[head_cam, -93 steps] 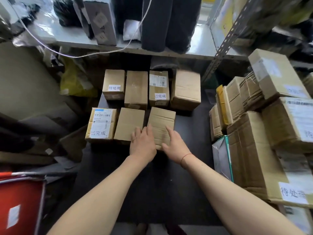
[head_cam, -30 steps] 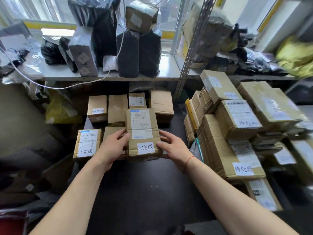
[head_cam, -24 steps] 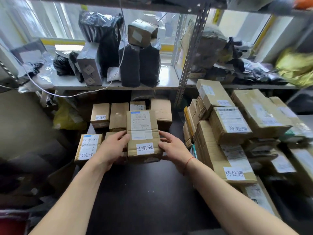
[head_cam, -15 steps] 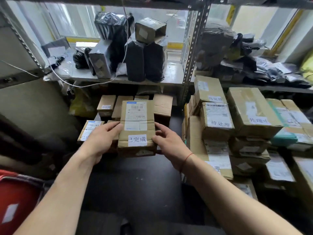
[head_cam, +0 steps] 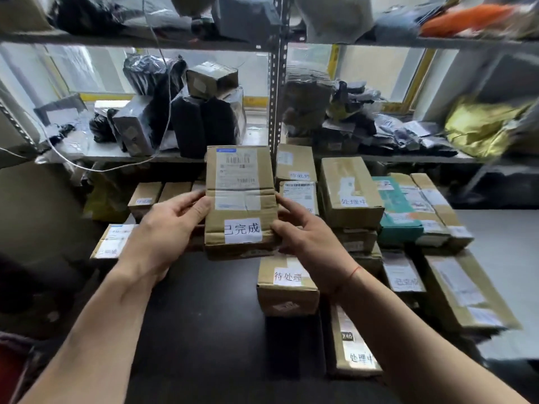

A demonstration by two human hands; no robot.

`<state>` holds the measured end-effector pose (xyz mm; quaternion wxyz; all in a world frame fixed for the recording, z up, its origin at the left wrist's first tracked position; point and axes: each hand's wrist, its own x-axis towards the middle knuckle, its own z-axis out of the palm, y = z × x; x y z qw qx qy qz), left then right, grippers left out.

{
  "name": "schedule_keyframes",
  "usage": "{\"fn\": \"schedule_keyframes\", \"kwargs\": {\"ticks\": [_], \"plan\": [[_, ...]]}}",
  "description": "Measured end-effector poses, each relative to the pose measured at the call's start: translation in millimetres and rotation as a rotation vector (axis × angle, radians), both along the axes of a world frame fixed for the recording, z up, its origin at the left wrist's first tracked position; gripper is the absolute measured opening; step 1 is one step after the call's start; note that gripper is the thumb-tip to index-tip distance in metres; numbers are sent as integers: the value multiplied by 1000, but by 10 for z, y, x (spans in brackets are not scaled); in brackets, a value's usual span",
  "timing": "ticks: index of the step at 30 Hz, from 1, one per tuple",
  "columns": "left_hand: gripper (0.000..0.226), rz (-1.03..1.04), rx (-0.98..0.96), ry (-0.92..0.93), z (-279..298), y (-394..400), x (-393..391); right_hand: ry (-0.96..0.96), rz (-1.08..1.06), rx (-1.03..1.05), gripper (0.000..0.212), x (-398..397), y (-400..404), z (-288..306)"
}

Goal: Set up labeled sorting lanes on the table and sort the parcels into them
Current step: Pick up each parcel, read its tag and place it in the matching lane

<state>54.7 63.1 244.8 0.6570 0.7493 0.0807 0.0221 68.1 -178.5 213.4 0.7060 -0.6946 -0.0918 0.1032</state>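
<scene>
Brown cardboard parcel labelled 已完成 (head_cam: 239,199) lifted off black table (head_cam: 204,316) since 3.1 s ago; left hand (head_cam: 163,231), right hand (head_cam: 306,240) grip its sides. Lane placement pending.

This was a parcel sorting room or small courier depot. A metal rack (head_cam: 273,91) with a perforated upright stood behind a black table (head_cam: 204,330). On the shelves either side of that upright lay black and grey poly mailers (head_cam: 201,123) and wrapped packets. Below the rack, cardboard boxes (head_cam: 350,193) with shipping labels and barcodes were stacked on the table, many carrying white handwritten-style tags (head_cam: 287,277) in Chinese. Behind the rack, daylight came through windows (head_cam: 96,68) with yellow frames.
</scene>
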Motion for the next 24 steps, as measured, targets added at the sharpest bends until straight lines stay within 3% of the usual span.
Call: {"fn": "schedule_keyframes", "kwargs": {"ticks": [5, 8, 12, 15, 24], "plan": [[36, -35, 14, -74, 246, -699, 25, -38, -31, 12, 54, -44, -709, 192], [25, -70, 39, -153, 370, -1356, 118, -121, -65, -15, 50, -16, -1360, 318], [29, -52, 101, -214, 384, -2270, 289, -178, -112, -75, 48, 109, -2257, 369], [22, -62, 146, -199, 342, -2849, 447, -172, -108, -120, 46, 244, -2886, 401], [34, -253, 151, -10, 292, -3998, 1154, -20, -130, -174, 56, 901, -3956, 324]]}}
